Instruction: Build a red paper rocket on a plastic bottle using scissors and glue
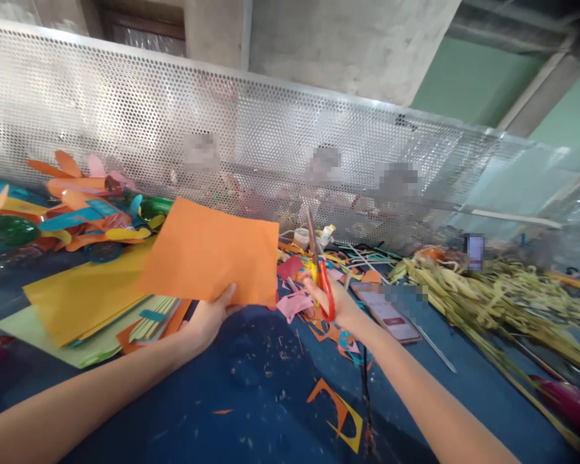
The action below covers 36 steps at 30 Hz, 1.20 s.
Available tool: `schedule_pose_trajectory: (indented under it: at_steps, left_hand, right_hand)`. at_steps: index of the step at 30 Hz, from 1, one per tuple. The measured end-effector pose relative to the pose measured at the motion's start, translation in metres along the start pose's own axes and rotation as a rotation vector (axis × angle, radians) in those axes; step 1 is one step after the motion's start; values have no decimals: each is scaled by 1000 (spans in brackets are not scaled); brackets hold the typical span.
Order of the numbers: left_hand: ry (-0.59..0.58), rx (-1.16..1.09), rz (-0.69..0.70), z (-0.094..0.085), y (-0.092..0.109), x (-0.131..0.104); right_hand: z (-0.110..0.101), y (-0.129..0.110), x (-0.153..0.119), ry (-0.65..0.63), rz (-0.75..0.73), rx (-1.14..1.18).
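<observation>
My left hand (212,322) pinches the lower edge of a sheet of orange paper (222,254), thumb on the front and the other fingers behind it. The sheet is held up, uncut as far as it shows. In my right hand (336,299) is a pair of scissors (325,290) with red and yellow handles. Their blades point up and away, apart from the paper, and look close together. Below and around the scissors lie many paper scraps (294,303) in pink, orange, blue and yellow.
Coloured paper sheets (82,303) are stacked on the blue table (198,399) at left. Behind them sit paper-and-bottle crafts (101,212). A phone (389,316) lies right of the scissors, with dried husks (464,303) beyond. A perforated metal panel (270,135) runs along the back.
</observation>
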<state>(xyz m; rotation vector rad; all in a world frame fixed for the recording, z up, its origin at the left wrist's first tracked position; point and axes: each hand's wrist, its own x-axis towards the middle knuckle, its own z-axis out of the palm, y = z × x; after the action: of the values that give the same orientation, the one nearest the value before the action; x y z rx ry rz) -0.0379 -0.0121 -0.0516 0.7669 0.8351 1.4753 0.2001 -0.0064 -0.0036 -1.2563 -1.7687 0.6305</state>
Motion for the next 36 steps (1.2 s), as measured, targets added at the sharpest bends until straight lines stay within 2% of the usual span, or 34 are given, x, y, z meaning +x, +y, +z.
schedule_pose_trajectory:
  at_steps: [2,5,10,15,19,24,30,36]
  left_hand:
    - [59,-8,114,3,9,5]
    - [78,-27,191,9,22,8]
    - [50,-42,238,26,34,11]
    - [85,-54,309,45,46,16]
    - [122,-60,311,49,51,16]
    - [74,-68,297,49,46,8]
    - [63,-61,219,56,40,-5]
    - [63,-47,205,56,31,-13]
  right_hand:
    - [11,-4,-12,-151,48,165]
    - [22,-12,-28,-314,120,430]
    - [35,-23,-50,-361,212,562]
    - [42,-36,-53,-312,388,639]
    - [40,-47,-53,-365,424,574]
    - [40,-61,-58,-365,370,434]
    - [33,-71,-62,-362,283,183]
    - [34,-68,-63,-372,267,210]
